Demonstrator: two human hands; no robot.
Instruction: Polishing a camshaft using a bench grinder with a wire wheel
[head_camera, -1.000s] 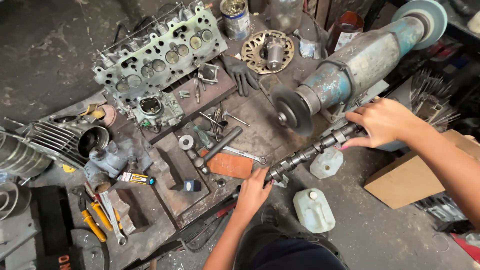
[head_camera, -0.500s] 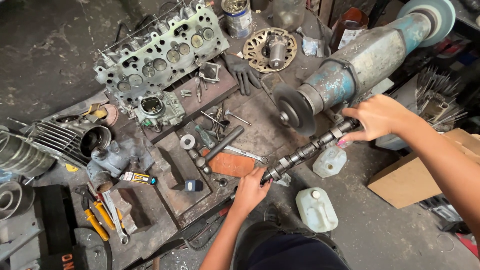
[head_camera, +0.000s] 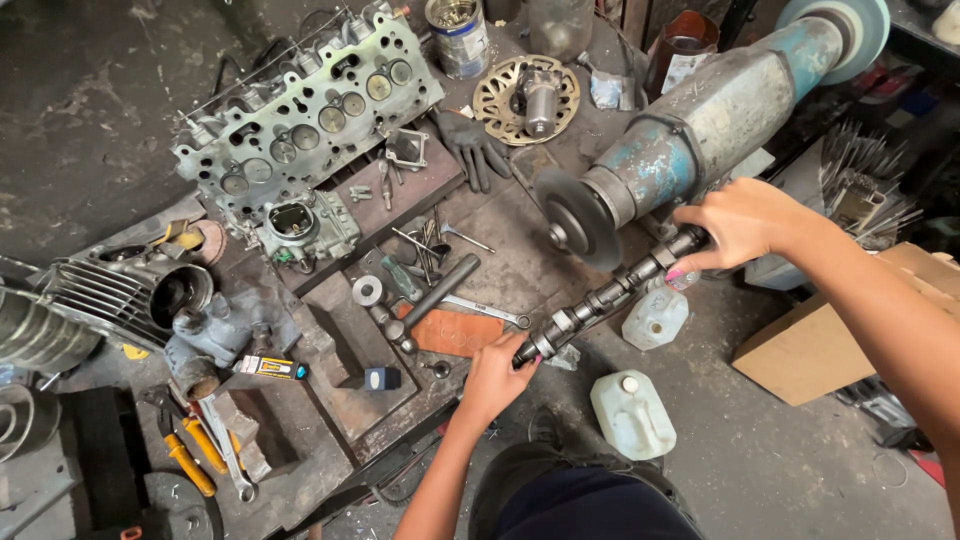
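Head view: a person stood over a cluttered workshop desk (head_camera: 500, 260), looking down.
Camshaft: the dark camshaft (head_camera: 600, 300) ran diagonally, just below the grinding disc (head_camera: 578, 216) of the blue-grey bench grinder (head_camera: 720, 105).
Left hand: the left hand (head_camera: 497, 375) was clenched around the near, lower end of the camshaft.
Right hand: the right hand (head_camera: 745, 222) was closed in a firm grip on the far, upper end, beside the grinder body.
Desk, left: a cylinder head (head_camera: 305, 115), a carburettor (head_camera: 305, 228) and a black glove (head_camera: 470, 145) lay there.
Floor, near right: two white plastic jugs (head_camera: 632, 412) and a cardboard box (head_camera: 830, 340).
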